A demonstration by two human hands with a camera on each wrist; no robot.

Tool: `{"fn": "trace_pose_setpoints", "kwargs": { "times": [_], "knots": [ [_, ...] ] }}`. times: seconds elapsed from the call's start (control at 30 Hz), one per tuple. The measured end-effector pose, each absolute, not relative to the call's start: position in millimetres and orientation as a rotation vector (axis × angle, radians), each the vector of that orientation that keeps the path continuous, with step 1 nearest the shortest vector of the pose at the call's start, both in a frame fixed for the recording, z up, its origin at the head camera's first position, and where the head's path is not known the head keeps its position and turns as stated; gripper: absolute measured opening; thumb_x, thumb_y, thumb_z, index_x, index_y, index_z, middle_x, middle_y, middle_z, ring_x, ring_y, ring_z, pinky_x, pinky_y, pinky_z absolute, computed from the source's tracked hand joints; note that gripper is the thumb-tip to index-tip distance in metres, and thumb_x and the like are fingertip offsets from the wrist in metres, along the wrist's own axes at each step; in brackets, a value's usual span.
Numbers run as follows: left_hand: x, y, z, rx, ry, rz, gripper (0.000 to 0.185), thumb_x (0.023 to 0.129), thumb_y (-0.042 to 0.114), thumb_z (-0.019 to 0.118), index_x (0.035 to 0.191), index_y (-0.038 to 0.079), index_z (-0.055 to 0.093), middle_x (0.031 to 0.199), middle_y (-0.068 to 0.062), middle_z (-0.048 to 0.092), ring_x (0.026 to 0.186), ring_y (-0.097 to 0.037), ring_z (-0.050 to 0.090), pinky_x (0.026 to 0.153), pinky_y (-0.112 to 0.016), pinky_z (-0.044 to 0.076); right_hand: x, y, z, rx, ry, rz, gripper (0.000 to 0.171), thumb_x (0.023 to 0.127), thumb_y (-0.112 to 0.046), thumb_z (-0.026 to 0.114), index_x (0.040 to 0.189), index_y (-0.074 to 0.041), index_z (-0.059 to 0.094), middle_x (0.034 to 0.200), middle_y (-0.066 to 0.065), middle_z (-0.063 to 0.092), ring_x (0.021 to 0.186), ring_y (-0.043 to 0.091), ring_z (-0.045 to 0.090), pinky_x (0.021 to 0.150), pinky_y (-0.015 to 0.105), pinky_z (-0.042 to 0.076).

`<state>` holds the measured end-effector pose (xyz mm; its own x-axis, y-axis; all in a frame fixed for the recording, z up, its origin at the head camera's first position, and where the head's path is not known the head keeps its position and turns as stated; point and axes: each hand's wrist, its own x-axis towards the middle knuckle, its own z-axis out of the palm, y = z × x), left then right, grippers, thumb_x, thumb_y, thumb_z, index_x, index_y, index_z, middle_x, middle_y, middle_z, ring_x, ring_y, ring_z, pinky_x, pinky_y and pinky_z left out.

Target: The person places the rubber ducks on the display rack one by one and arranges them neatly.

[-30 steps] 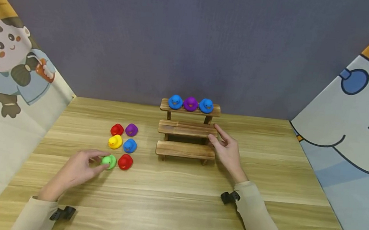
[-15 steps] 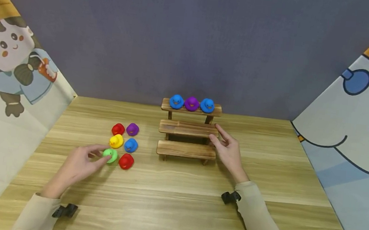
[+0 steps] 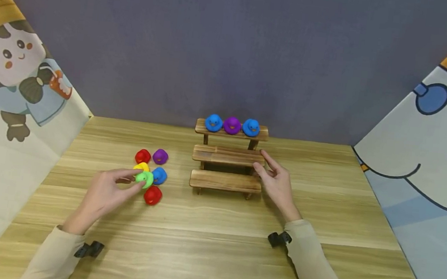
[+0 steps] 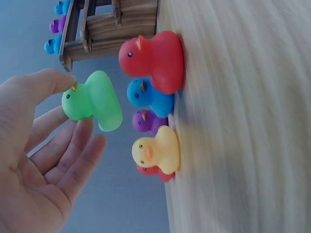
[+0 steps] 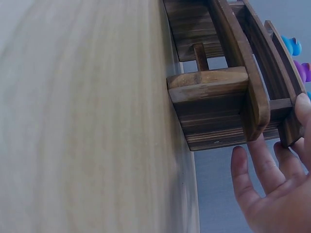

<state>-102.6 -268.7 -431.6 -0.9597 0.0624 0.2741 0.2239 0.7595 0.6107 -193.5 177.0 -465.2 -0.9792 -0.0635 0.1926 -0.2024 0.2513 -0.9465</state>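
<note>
Between thumb and fingertips, my left hand [image 3: 105,195] pinches a green rubber duck [image 4: 99,99], lifted off the table. Just beyond it sits a yellow duck [image 4: 160,153], partly covered in the head view. Beside these stand a blue duck [image 3: 159,176] and a red duck [image 3: 153,195]. A purple duck [image 3: 160,156] and another red duck [image 3: 142,156] are farther back. My right hand [image 3: 277,188] grips the right end of a three-tier wooden shelf [image 3: 225,181] at its middle board, thumb in front and index finger behind.
Two blue ducks [image 3: 213,123] with a purple duck [image 3: 232,125] between them line the top tier. A grey-blue wall [image 3: 232,54] rises behind the wooden table [image 3: 195,254]. Cartoon-printed panels [image 3: 426,120] flank both sides.
My left hand has raised the green duck from the table and carried it forward and to the right, partly over the yellow duck. The right hand stays at the shelf.
</note>
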Motion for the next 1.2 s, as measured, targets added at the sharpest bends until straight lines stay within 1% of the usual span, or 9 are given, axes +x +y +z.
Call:
{"fn": "trace_pose_setpoints", "kwargs": {
  "times": [0.3,0.37,0.57,0.63,0.8,0.93,1.07,1.1,1.2],
  "knots": [
    [-110.7,-254.6,-425.4,-0.286,-2.646,-1.039,0.029,0.088,0.016,0.087,0.116,0.007,0.083,0.1,-0.013,0.083,0.088,-0.031,0.081,0.079,-0.051,0.066,-194.5,174.9,-462.0,0.281,-2.385,1.826,0.059,0.104,-0.032,0.072,0.157,-0.014,0.054,0.162,0.012,0.052,0.089,0.026,0.081,0.044,0.021,0.031],
    [-113.6,-250.4,-424.2,-0.297,-2.632,-1.065,0.029,0.087,0.013,0.087,0.115,0.008,0.083,0.098,-0.011,0.083,0.087,-0.03,0.081,0.078,-0.049,0.066,-194.3,174.7,-462.1,0.282,-2.387,1.832,0.058,0.104,-0.031,0.072,0.157,-0.016,0.053,0.163,0.011,0.051,0.092,0.026,0.081,0.044,0.02,0.032],
    [-119.2,-235.5,-419.6,-0.34,-2.628,-1.119,0.028,0.086,0.012,0.089,0.113,0.008,0.084,0.094,-0.009,0.083,0.088,-0.034,0.081,0.076,-0.048,0.066,-193.1,175.4,-464.7,0.273,-2.369,1.893,0.058,0.105,-0.025,0.071,0.158,-0.016,0.052,0.165,0.007,0.049,0.108,0.041,0.076,0.048,0.019,0.04],
    [-120.6,-229.2,-417.0,-0.388,-2.621,-1.113,0.027,0.085,0.011,0.089,0.112,0.008,0.083,0.091,-0.007,0.082,0.084,-0.031,0.08,0.072,-0.04,0.066,-192.4,176.3,-464.8,0.267,-2.361,1.901,0.057,0.105,-0.025,0.071,0.158,-0.017,0.052,0.165,0.007,0.049,0.11,0.043,0.075,0.049,0.018,0.041],
    [-124.6,-211.0,-407.6,-0.527,-2.59,-1.115,0.029,0.086,0.012,0.09,0.114,0.008,0.083,0.09,-0.004,0.082,0.075,-0.011,0.073,0.057,-0.02,0.05,-191.1,178.2,-463.3,0.262,-2.367,1.879,0.057,0.105,-0.029,0.071,0.158,-0.02,0.053,0.164,0.006,0.049,0.109,0.041,0.076,0.051,0.018,0.042],
    [-127.0,-198.7,-400.2,-0.562,-2.585,-1.146,0.031,0.087,0.014,0.089,0.116,0.009,0.083,0.089,-0.001,0.081,0.062,-0.002,0.06,0.05,-0.02,0.04,-190.9,178.5,-463.4,0.284,-2.363,1.872,0.058,0.105,-0.029,0.071,0.158,-0.016,0.053,0.163,0.007,0.051,0.108,0.042,0.076,0.054,0.018,0.046],
    [-128.1,-189.1,-395.9,-0.538,-2.611,-1.129,0.031,0.086,0.019,0.091,0.115,0.012,0.084,0.09,0.0,0.081,0.053,-0.005,0.049,0.047,-0.022,0.03,-190.2,178.4,-463.7,0.291,-2.355,1.876,0.059,0.104,-0.029,0.072,0.157,-0.012,0.053,0.162,0.009,0.052,0.106,0.043,0.076,0.051,0.018,0.043],
    [-128.4,-186.7,-395.2,-0.532,-2.613,-1.125,0.032,0.085,0.019,0.091,0.115,0.013,0.084,0.091,-0.001,0.081,0.056,-0.006,0.052,0.047,-0.022,0.031,-189.9,178.2,-463.5,0.291,-2.352,1.878,0.059,0.104,-0.028,0.072,0.157,-0.012,0.053,0.162,0.009,0.052,0.106,0.043,0.076,0.05,0.018,0.042],
    [-129.3,-179.6,-393.1,-0.535,-2.607,-1.127,0.031,0.084,0.018,0.092,0.114,0.013,0.084,0.098,-0.003,0.082,0.068,-0.012,0.067,0.057,-0.023,0.049,-189.9,177.8,-462.9,0.29,-2.346,1.887,0.058,0.104,-0.026,0.072,0.157,-0.011,0.053,0.162,0.01,0.052,0.105,0.043,0.076,0.049,0.018,0.04]
  ]
}}
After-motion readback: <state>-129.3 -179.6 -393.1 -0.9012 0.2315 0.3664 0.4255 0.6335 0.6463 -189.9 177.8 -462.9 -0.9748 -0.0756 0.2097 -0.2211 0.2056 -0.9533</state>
